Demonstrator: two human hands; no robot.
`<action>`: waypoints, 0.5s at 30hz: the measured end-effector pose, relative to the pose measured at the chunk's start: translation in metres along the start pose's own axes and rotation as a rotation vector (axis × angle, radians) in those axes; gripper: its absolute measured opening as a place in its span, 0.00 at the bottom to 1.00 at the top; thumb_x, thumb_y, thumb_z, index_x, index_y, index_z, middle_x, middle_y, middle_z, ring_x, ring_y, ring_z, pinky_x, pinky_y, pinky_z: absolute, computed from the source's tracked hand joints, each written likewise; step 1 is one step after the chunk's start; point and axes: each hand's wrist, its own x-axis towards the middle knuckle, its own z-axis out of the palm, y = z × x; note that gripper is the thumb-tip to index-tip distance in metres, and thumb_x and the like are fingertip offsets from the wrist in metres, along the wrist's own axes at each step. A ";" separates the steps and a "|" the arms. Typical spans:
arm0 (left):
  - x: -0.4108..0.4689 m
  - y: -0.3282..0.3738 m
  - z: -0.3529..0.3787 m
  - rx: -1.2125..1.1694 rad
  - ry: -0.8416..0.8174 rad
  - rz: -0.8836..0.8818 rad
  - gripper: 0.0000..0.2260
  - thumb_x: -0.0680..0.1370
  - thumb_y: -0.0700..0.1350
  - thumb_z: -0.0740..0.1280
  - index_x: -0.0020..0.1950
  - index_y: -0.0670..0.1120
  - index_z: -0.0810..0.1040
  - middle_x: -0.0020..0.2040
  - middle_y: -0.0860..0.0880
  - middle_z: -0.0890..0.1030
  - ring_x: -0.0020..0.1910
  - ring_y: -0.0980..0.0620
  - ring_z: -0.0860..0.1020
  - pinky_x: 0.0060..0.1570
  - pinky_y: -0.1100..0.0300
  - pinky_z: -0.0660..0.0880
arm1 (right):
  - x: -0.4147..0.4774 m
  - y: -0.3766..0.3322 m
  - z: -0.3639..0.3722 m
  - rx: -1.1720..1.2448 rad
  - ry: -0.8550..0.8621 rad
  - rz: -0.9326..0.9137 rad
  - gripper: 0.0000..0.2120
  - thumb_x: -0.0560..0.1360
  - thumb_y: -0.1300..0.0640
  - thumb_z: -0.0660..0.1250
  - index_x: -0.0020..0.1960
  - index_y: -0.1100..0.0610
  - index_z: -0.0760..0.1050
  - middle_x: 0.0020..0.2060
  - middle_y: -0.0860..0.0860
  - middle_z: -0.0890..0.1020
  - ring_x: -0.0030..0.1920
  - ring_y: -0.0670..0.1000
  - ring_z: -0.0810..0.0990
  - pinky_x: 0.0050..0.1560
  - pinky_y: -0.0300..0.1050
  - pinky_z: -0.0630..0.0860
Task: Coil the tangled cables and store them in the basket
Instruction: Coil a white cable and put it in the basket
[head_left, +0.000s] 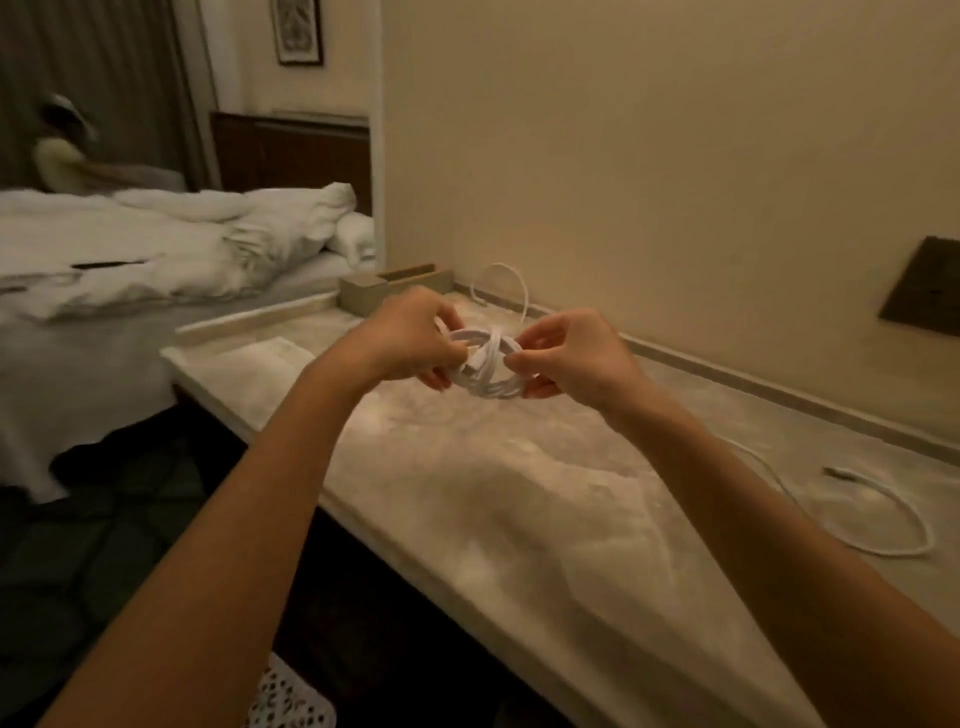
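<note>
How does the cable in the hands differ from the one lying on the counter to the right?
The held cable is wound into a tight multi-loop bundle; the counter cable lies in one loose open curve. The held cable is off the marble countertop, gripped by the left hand and right hand; the counter cable rests flat, untouched. Both are thin and white.

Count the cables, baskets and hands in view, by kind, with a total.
White cables: 2, the coiled cable held between both hands and the loose cable on the counter.
Baskets: 1, the white basket at the bottom edge.
Hands: 2, left hand and right hand.
Total: 5.
</note>
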 end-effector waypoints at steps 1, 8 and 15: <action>-0.017 -0.023 -0.022 0.002 0.046 -0.047 0.05 0.75 0.35 0.66 0.49 0.41 0.77 0.37 0.41 0.80 0.27 0.54 0.78 0.28 0.66 0.77 | 0.005 -0.015 0.030 -0.011 -0.067 -0.028 0.02 0.71 0.63 0.72 0.41 0.58 0.80 0.34 0.55 0.82 0.32 0.48 0.80 0.36 0.40 0.81; -0.105 -0.134 -0.108 -0.022 0.239 -0.328 0.03 0.74 0.34 0.67 0.48 0.38 0.76 0.37 0.40 0.79 0.31 0.50 0.79 0.30 0.61 0.79 | 0.015 -0.078 0.185 0.000 -0.328 -0.123 0.10 0.67 0.66 0.74 0.33 0.55 0.77 0.31 0.56 0.81 0.33 0.55 0.82 0.42 0.51 0.82; -0.193 -0.242 -0.140 -0.030 0.311 -0.663 0.02 0.74 0.34 0.67 0.42 0.40 0.77 0.38 0.42 0.79 0.35 0.49 0.80 0.35 0.59 0.80 | -0.014 -0.093 0.339 -0.020 -0.599 -0.092 0.09 0.68 0.64 0.74 0.34 0.54 0.76 0.37 0.56 0.83 0.40 0.54 0.84 0.46 0.52 0.82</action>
